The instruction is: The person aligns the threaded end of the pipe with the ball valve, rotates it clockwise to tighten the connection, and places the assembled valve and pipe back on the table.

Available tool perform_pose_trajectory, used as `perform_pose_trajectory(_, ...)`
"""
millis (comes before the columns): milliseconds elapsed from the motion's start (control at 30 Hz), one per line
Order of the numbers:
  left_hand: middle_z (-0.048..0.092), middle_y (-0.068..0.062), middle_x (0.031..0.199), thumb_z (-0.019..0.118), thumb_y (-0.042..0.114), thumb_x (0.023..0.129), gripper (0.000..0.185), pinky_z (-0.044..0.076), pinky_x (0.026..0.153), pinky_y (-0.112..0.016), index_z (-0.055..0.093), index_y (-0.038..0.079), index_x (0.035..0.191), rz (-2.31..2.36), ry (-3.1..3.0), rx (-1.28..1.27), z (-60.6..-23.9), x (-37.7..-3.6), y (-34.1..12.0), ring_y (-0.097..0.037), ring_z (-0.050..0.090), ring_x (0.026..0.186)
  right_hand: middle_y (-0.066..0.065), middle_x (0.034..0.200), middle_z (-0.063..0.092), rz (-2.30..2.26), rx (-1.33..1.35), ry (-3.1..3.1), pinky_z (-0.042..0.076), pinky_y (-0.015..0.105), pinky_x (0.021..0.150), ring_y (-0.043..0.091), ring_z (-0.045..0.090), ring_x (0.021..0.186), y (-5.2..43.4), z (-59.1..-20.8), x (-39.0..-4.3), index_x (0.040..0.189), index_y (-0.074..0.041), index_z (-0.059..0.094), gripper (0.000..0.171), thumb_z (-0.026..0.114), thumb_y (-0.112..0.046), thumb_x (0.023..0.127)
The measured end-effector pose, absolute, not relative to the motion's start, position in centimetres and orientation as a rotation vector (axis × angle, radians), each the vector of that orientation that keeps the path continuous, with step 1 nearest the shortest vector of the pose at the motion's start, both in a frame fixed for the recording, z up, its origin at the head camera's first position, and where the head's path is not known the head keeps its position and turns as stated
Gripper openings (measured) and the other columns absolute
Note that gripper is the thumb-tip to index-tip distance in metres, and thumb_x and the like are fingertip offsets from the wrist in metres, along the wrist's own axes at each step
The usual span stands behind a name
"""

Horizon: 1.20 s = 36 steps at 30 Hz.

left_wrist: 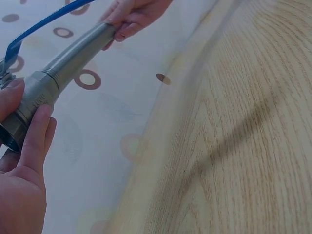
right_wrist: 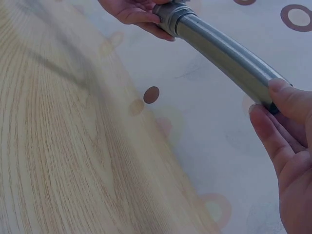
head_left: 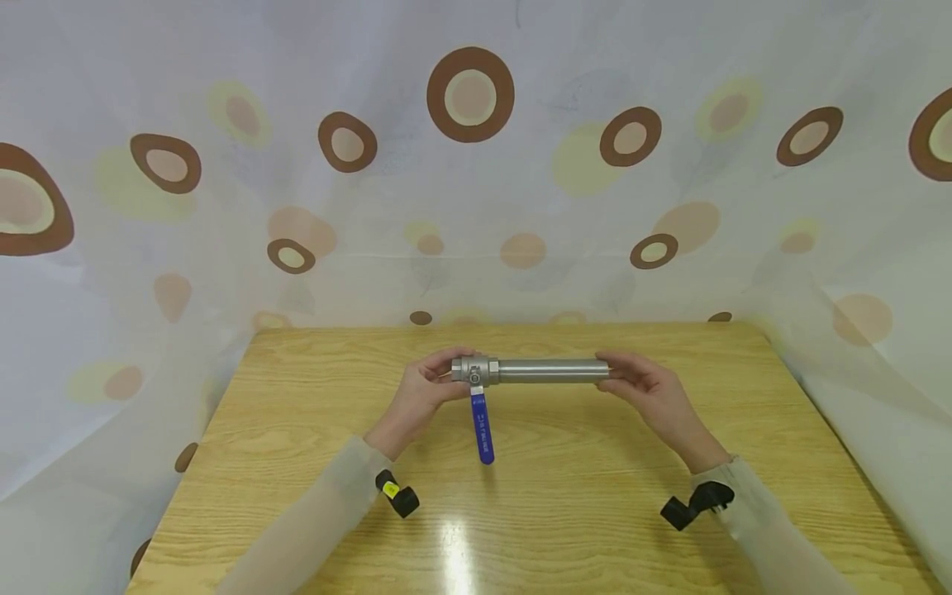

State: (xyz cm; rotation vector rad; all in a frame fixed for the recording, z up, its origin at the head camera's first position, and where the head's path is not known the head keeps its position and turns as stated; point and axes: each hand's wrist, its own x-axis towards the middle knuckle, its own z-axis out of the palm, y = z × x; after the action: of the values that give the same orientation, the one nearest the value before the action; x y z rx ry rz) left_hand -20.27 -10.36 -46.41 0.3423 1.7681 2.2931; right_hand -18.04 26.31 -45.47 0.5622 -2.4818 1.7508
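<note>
A steel pipe [head_left: 552,370] screwed into a ball valve [head_left: 474,369] with a blue lever handle [head_left: 482,428] is held level above the wooden table [head_left: 312,430]. My left hand [head_left: 426,388] grips the valve body [left_wrist: 30,101] at the left end, fingers curled round it. My right hand [head_left: 645,387] pinches the pipe's [right_wrist: 229,53] free right end between thumb and fingers. The blue handle [left_wrist: 41,24] hangs down toward me. In the right wrist view the valve [right_wrist: 169,13] sits at the far end, held by the left hand [right_wrist: 134,12].
A white curtain with brown and yellow rings [head_left: 470,95] surrounds the table on three sides. Wrist cameras [head_left: 397,494] [head_left: 692,504] hang under both sleeves. The table's far edge [head_left: 506,329] meets the curtain.
</note>
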Motion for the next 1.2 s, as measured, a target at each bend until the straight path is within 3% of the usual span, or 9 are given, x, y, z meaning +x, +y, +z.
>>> perform_pose_trajectory(167, 0.072, -0.005, 0.131, 0.070, -0.014, 0.085, 0.050, 0.058, 0.100, -0.037, 0.077, 0.024, 0.118, 2.293, 1.769, 0.341, -46.39, -20.33, -10.40, -0.026, 0.065, 0.120, -0.008, 0.113, 0.075, 1.644, 0.508, -2.554, 0.058, 0.021, 0.085, 0.009, 0.071, 0.098, 26.43, -45.32, -18.05, 0.141, -0.005, 0.063, 0.040, 0.066, -0.017, 0.103)
perform_pose_trajectory(433, 0.070, -0.008, 0.134, 0.070, -0.013, 0.086, 0.049, 0.058, 0.099, -0.036, 0.077, 0.024, 0.119, 2.278, 1.781, 0.350, -46.39, -20.29, -10.36, -0.028, 0.065, 0.122, -0.011, 0.115, 0.074, 1.698, 0.547, -2.524, 0.057, 0.019, 0.090, 0.008, 0.072, 0.097, 26.48, -45.49, -18.11, 0.142, 0.001, 0.060, 0.040, 0.063, -0.014, 0.105)
perform_pose_trajectory(600, 0.071, -0.006, 0.132, 0.070, -0.012, 0.087, 0.049, 0.058, 0.100, -0.035, 0.077, 0.028, 0.114, 2.280, 1.774, 0.355, -46.43, -20.38, -10.36, -0.027, 0.065, 0.121, -0.007, 0.118, 0.072, 1.789, 0.578, -2.498, 0.058, 0.020, 0.088, 0.006, 0.070, 0.102, 26.54, -45.52, -18.16, 0.146, -0.005, 0.059, 0.044, 0.067, -0.010, 0.102)
perform_pose_trajectory(767, 0.071, -0.006, 0.132, 0.070, -0.012, 0.086, 0.050, 0.058, 0.099, -0.034, 0.078, 0.029, 0.114, 2.282, 1.760, 0.357, -46.43, -20.39, -10.36, -0.028, 0.064, 0.122, -0.004, 0.115, 0.071, 1.821, 0.587, -2.490, 0.059, 0.021, 0.086, 0.008, 0.069, 0.102, 26.56, -45.45, -18.11, 0.142, 0.000, 0.058, 0.044, 0.068, -0.006, 0.100)
perform_pose_trajectory(1000, 0.070, -0.007, 0.134, 0.070, -0.012, 0.087, 0.051, 0.058, 0.099, -0.035, 0.078, 0.030, 0.114, 2.282, 1.755, 0.367, -46.53, -20.38, -10.28, -0.029, 0.064, 0.123, -0.001, 0.107, 0.075, 1.706, 0.537, -2.559, 0.058, 0.021, 0.087, 0.014, 0.072, 0.096, 26.63, -45.27, -17.98, 0.141, -0.002, 0.061, 0.038, 0.063, -0.017, 0.105)
perform_pose_trajectory(1200, 0.071, -0.007, 0.132, 0.070, -0.012, 0.086, 0.050, 0.058, 0.099, -0.035, 0.078, 0.028, 0.115, 2.290, 1.756, 0.363, -46.42, -20.37, -10.18, -0.030, 0.063, 0.124, -0.010, 0.123, 0.069, 1.821, 0.582, -2.492, 0.059, 0.022, 0.088, 0.007, 0.069, 0.104, 26.54, -45.18, -17.93, 0.147, -0.005, 0.057, 0.046, 0.066, -0.009, 0.102)
